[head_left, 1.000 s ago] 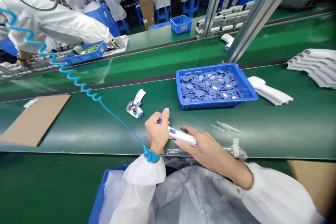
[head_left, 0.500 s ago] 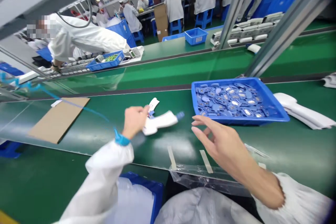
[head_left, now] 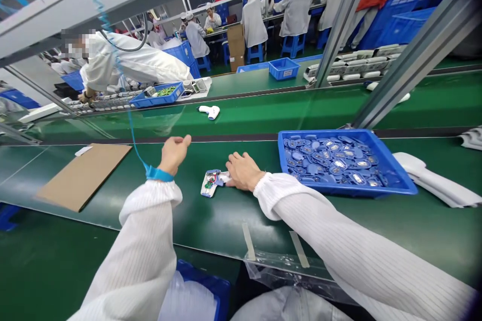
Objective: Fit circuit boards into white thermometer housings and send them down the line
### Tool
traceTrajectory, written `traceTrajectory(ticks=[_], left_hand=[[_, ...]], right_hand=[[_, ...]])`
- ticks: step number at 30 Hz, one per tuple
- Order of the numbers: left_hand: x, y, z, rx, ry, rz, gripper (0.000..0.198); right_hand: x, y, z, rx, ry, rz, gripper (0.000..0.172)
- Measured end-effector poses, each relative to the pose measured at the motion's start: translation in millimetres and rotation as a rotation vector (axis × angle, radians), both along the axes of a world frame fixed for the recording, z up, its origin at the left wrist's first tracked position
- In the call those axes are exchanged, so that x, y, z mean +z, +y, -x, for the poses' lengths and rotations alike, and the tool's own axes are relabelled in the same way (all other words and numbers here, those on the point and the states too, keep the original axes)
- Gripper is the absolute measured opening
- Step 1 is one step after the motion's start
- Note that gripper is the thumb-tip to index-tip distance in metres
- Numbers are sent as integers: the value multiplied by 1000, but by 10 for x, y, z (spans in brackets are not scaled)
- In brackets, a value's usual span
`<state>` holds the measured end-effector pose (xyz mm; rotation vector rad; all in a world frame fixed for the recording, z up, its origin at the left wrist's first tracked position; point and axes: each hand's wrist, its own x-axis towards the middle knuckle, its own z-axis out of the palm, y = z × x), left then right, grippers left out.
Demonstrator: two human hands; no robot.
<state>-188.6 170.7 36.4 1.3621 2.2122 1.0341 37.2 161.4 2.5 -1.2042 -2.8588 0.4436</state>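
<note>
My left hand [head_left: 175, 153] reaches forward over the green belt [head_left: 211, 220] with loose fingers and nothing in it; a blue wrist strap [head_left: 158, 174] with a coiled cord sits on that wrist. Beyond it a closed white thermometer gun [head_left: 209, 110] lies on the far belt, apart from the hand. My right hand [head_left: 243, 170] rests on the near belt, its fingers closed on one end of an open thermometer half [head_left: 211, 182] whose circuit board and red wires show.
A blue tray [head_left: 393, 175] of several small blue parts stands right of my right hand, with white shells [head_left: 437, 183] beside it. A cardboard sheet [head_left: 83, 175] lies left. Slanted metal posts [head_left: 410, 55] rise behind the tray. A co-worker's sleeve [head_left: 143, 62] leans over a blue bin [head_left: 158, 96].
My left hand carried the closed white thermometer forward and let it go on the far belt. My right hand left that thermometer and took hold of the open half.
</note>
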Motion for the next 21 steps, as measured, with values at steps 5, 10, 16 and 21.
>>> traceTrajectory(ticks=[5, 10, 16, 21], left_hand=[[-401, -787, -529, -355, -197, 177, 43], [-330, -1375, -1164, -598, -412, 112, 32], [-87, -1560, -1853, -662, -210, 71, 27], [-38, -1593, -2181, -735, -365, 163, 26]], right_hand=[[-1, -583, -273, -167, 37, 122, 34], [132, -1167, -931, -266, 331, 157, 28], [346, -1505, -1361, -433, 640, 25, 24], [406, -1612, -1824, -596, 710, -60, 25]])
